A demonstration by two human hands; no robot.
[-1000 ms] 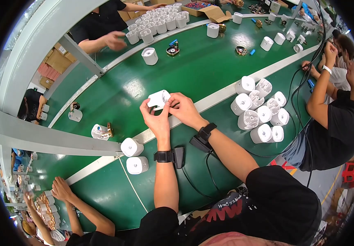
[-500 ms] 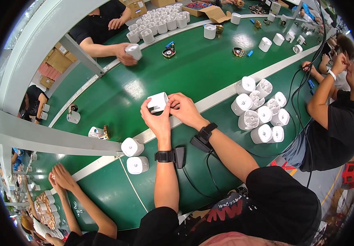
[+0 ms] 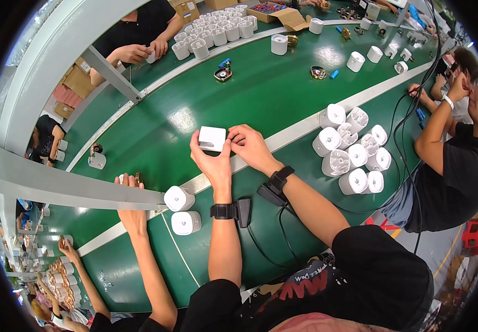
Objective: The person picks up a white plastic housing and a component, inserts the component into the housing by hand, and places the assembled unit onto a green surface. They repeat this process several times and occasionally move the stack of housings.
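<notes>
A white plastic housing [image 3: 213, 136] with rounded corners and a slot in its side is held above the near edge of the green belt. Fingers and thumb of my left hand [image 3: 213, 163] grip it from the left and below. Close against its right side, my right hand [image 3: 252, 149] has thumb and fingertips pinched together; whatever they hold is hidden. Two more white housings, an upper one [image 3: 178, 198] and a lower one [image 3: 185, 223], stand on the bench left of my left forearm. Both my wrists wear black straps with cabled boxes.
Several white housings [image 3: 352, 149] cluster at my right. The belt [image 3: 272, 99] carries housings and small gold-coloured assemblies [image 3: 317, 72]. A grey post [image 3: 78, 180] crosses the left side. A co-worker's hand [image 3: 133, 218] reaches past it; another person works opposite. Black cables [image 3: 399, 127] hang at right.
The housing in my hands has turned so its flat slotted side shows. Opposite, the co-worker has drawn a housing back from the belt. The left neighbour's hand has reached onto the belt. Belt items shifted slightly left.
</notes>
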